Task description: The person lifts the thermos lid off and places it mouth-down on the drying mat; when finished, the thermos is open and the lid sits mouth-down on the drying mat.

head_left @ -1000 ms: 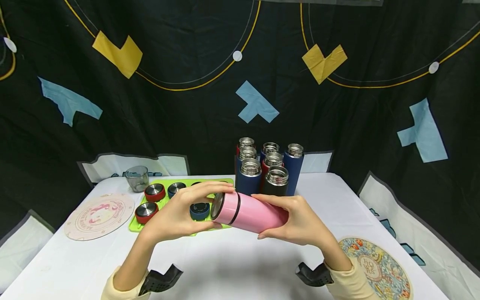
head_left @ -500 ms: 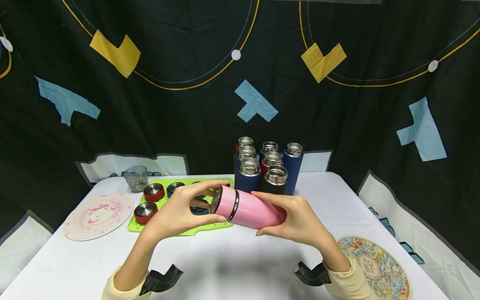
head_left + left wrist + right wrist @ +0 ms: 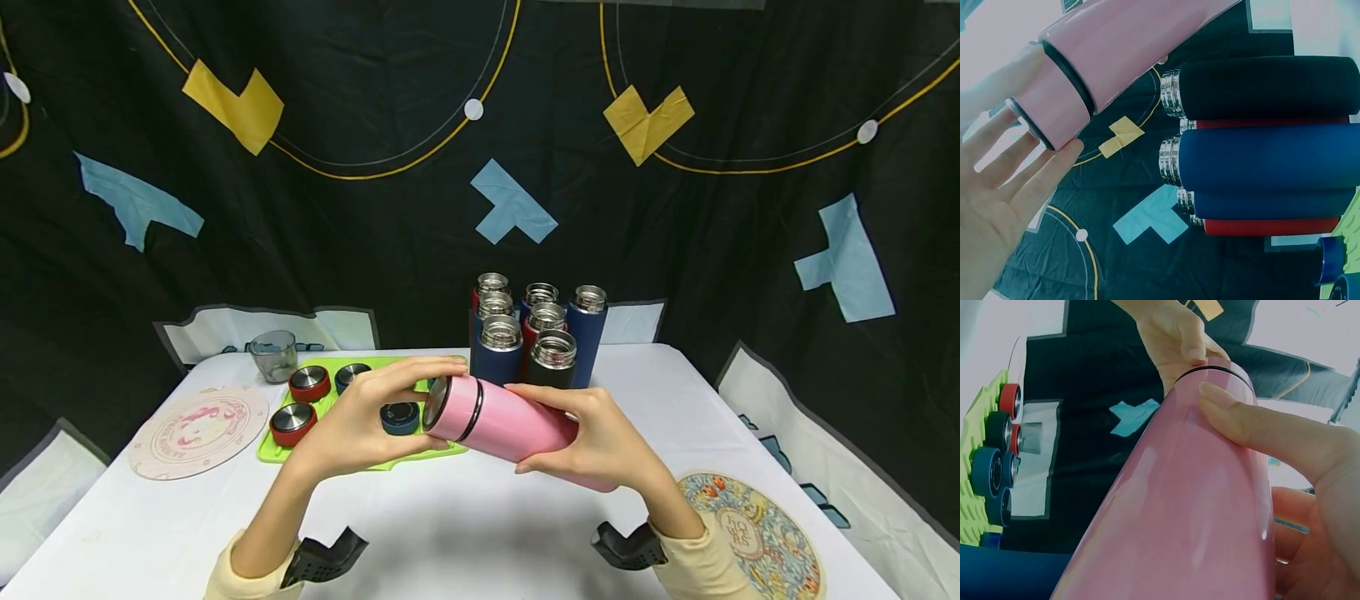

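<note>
Held tilted above the table is a pink thermos flask point(image 3: 517, 421), its lid end pointing left. My right hand point(image 3: 600, 437) grips the body, with the thumb along its near side in the right wrist view. My left hand point(image 3: 356, 417) has its fingers and thumb around the pink lid point(image 3: 453, 408), fingertips at the lid's edge. A black ring point(image 3: 1069, 75) marks the seam between lid and body in the left wrist view. The lid's flat dark end faces left, toward the left palm.
Several lidless flasks point(image 3: 498, 350) in blue, red and black stand at the back. Left of them, a green tray point(image 3: 322, 362) carries several loose lids, including a red lid point(image 3: 292, 423). A glass cup point(image 3: 274, 357), a pink round mat point(image 3: 198, 432) and a patterned round mat point(image 3: 750, 533) lie around.
My left fingers have shifted around the lid, the thumb going onto it and then lower. The flask stays nearly in place, with more of its base showing past my right hand.
</note>
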Demonstrator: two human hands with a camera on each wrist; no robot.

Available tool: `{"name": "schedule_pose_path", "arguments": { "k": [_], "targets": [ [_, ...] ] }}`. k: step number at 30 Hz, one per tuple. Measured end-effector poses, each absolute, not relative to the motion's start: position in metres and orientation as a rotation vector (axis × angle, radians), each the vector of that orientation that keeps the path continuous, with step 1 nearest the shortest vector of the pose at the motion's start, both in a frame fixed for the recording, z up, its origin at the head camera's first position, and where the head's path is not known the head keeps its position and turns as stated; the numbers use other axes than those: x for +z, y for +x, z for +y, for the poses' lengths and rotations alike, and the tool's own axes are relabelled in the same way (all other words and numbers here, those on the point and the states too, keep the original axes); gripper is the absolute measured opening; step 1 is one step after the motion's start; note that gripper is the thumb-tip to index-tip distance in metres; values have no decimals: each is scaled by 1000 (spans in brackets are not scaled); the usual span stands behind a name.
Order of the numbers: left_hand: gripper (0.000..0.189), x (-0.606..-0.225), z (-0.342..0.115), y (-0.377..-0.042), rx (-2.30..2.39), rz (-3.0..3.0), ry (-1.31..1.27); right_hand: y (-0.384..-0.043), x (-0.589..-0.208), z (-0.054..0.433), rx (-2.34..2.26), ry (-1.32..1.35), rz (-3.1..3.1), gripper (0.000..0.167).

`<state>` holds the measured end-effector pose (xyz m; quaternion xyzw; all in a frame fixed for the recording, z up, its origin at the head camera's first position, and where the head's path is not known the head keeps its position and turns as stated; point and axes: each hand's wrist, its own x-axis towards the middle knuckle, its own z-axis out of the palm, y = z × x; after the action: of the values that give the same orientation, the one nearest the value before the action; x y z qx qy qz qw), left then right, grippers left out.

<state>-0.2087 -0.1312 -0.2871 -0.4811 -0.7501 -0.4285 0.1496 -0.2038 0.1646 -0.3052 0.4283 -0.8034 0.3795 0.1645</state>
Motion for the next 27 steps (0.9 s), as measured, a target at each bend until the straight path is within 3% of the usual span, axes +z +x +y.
{"name": "schedule_pose_path", "arguments": {
  "k": [17, 23, 27],
  "targets": [
    [72, -291, -130, -208, -1250, -2319, -1115, -205, -308, 165, 995, 1176, -2273, 70],
    [79, -291, -129, -211, -1226, -2289, -1316, -207, -307, 168, 1057, 1201, -2312, 69],
    [71, -290, -131, -210, -1248, -2227, -1417, -207, -305, 169, 1088, 1239, -2340, 69]
  ]
}}
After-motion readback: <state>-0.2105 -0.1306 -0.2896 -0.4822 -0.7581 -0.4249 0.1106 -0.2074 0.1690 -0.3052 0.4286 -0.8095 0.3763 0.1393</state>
